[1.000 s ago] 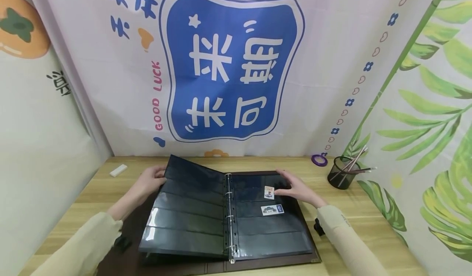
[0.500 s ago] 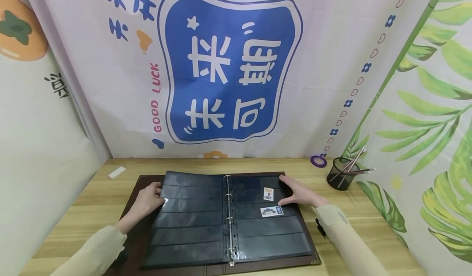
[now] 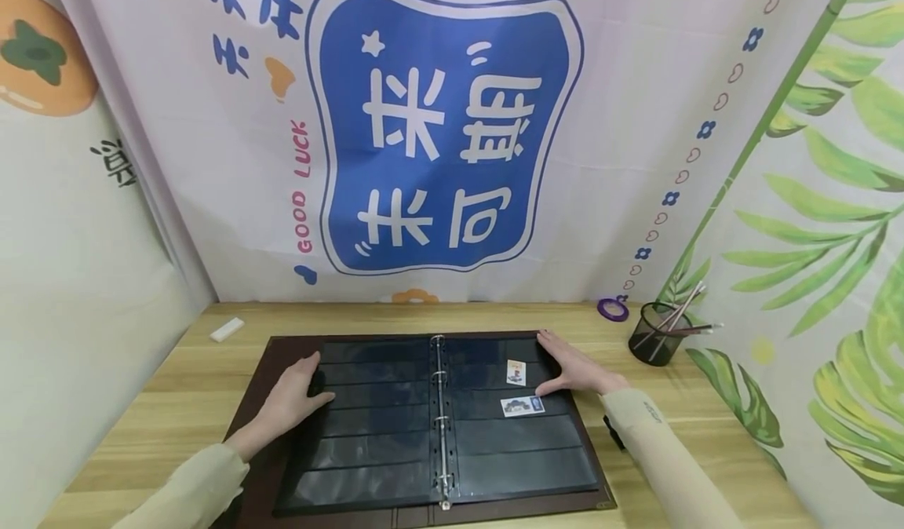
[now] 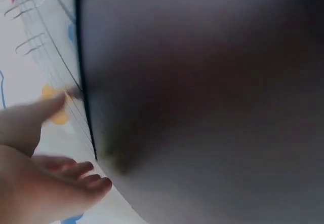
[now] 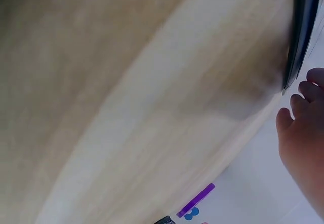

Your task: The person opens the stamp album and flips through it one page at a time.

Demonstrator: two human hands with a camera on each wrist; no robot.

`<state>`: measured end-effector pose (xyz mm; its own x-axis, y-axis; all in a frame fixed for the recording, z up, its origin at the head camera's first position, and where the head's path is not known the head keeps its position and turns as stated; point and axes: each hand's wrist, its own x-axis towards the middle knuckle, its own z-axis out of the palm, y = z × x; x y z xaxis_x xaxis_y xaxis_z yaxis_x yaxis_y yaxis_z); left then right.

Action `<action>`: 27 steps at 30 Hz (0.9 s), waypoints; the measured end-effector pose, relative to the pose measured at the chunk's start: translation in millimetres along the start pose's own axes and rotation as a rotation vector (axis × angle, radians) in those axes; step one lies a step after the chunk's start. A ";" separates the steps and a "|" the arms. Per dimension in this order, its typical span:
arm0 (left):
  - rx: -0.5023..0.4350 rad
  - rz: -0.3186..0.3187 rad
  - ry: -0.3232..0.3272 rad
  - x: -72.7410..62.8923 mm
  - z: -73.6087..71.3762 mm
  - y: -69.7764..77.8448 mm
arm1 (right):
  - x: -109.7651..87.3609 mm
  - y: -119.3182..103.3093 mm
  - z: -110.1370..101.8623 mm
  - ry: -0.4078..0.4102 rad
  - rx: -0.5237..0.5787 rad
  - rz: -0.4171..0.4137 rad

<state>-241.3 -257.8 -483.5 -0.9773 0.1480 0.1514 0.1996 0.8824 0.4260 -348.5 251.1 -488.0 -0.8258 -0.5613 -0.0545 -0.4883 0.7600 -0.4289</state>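
Note:
A stamp album (image 3: 257, 403) with a dark brown cover lies open on the wooden table, its black strip-pocket pages joined by a metal ring binder (image 3: 442, 439). Two small stamps sit on the right page (image 3: 523, 466): an upright stamp (image 3: 516, 372) and, below it, a wider stamp (image 3: 523, 406). My left hand (image 3: 288, 395) is at the outer edge of the left page (image 3: 374, 419), thumb and fingers spread, holding nothing. My right hand (image 3: 575, 368) rests at the right page's outer edge, fingers at the top corner and thumb beside the wider stamp.
A black mesh pen holder (image 3: 655, 341) with several pencils stands at the back right, near a purple tape roll (image 3: 612, 309). A white eraser-like block (image 3: 227, 329) lies at the back left. A printed cloth (image 3: 452, 286) hangs behind the table.
The left page, raised and held by my left hand earlier, has come down flat on the left side. My left hand has let go of it. My right thumb has moved slightly down and right.

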 end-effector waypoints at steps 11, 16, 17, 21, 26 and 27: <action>0.038 0.085 -0.095 -9.9 6.8 -5.3 | 0.3 3.8 2.2 -0.046 0.021 0.036; 0.071 0.092 -0.089 -9.8 8.0 -6.2 | 1.5 3.6 3.1 -0.031 0.016 0.024; 0.072 0.091 -0.089 -9.8 8.3 -6.2 | 1.6 3.4 3.3 -0.028 0.015 0.022; 0.071 0.086 -0.088 -10.1 9.7 -6.2 | 1.7 2.5 3.9 -0.017 0.005 0.019; 0.068 0.084 -0.083 -10.0 10.5 -5.9 | 1.3 1.7 4.4 -0.001 -0.007 0.014; 0.068 0.083 -0.083 -9.9 10.6 -6.0 | 1.3 1.6 4.4 0.003 -0.008 0.012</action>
<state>-233.6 -259.8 -497.0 -0.9606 0.2560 0.1084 0.2779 0.8934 0.3529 -349.0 250.1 -492.7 -0.8326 -0.5511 -0.0565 -0.4805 0.7692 -0.4212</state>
